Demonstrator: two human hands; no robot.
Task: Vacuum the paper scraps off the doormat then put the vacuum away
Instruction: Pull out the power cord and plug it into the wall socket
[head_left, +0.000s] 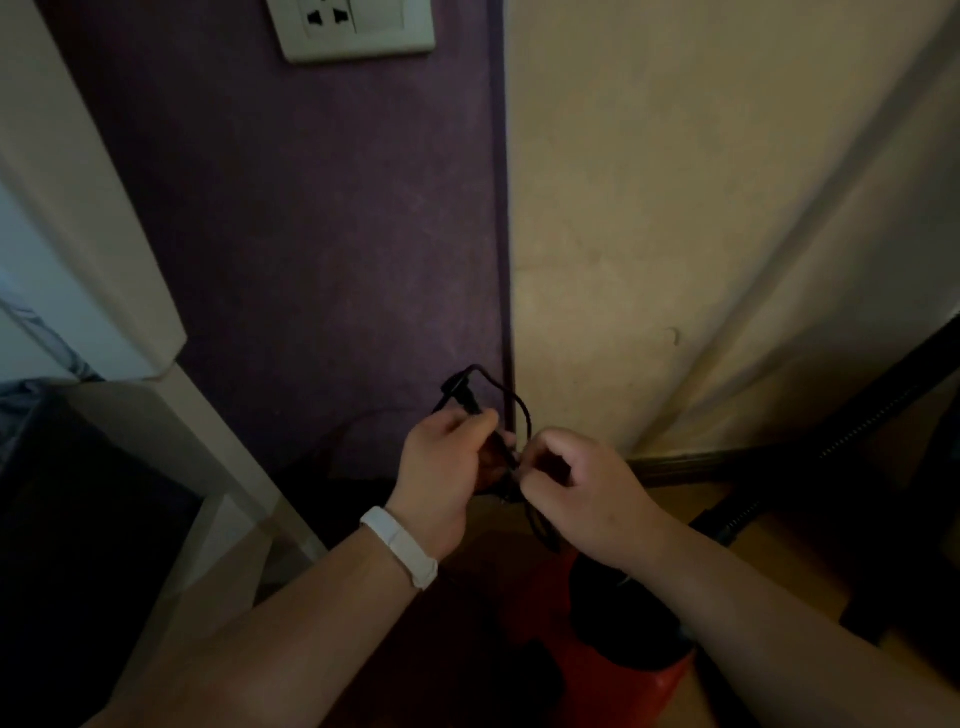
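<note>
black power cord (511, 415) pinched by left hand (441, 467), right hand (582, 493).

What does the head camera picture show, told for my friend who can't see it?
Two hands hold a black cord in front of a purple wall: the left hand, with a white wristband, grips it near the plug and the right hand pinches it. Below them stands a red and black vacuum, and an empty wall socket is above.
</note>
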